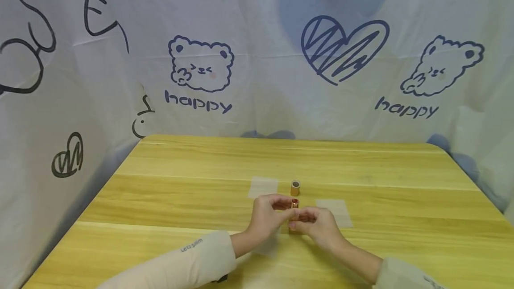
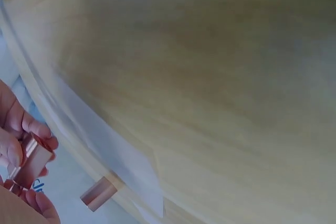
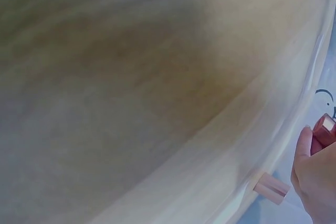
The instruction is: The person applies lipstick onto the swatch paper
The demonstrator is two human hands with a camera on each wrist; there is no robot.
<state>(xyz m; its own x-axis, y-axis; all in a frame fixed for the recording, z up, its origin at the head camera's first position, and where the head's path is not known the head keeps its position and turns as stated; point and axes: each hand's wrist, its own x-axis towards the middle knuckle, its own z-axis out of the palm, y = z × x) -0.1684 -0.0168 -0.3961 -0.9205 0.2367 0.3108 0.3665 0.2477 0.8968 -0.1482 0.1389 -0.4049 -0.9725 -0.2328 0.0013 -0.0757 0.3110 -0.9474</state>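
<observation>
A lipstick (image 1: 295, 205) with a shiny gold-orange case and a red tip stands upright between both hands, near the middle of the table. From the left, the left hand (image 1: 266, 216) pinches its upper part between thumb and fingers. The right hand (image 1: 322, 227) grips it lower down from the other side. Just behind them the lipstick cap (image 1: 295, 187) stands on the table with its open end up. Both wrist views show this cap (image 2: 98, 193) apart from the hands. Fingers cover much of the lipstick's lower case.
Pale square sheets lie on the wooden table (image 1: 180, 195): one at the back left (image 1: 263, 187), one beside the right hand (image 1: 335, 213), and one partly under the left forearm (image 1: 267, 248). A white printed curtain (image 1: 265, 70) hangs behind the table.
</observation>
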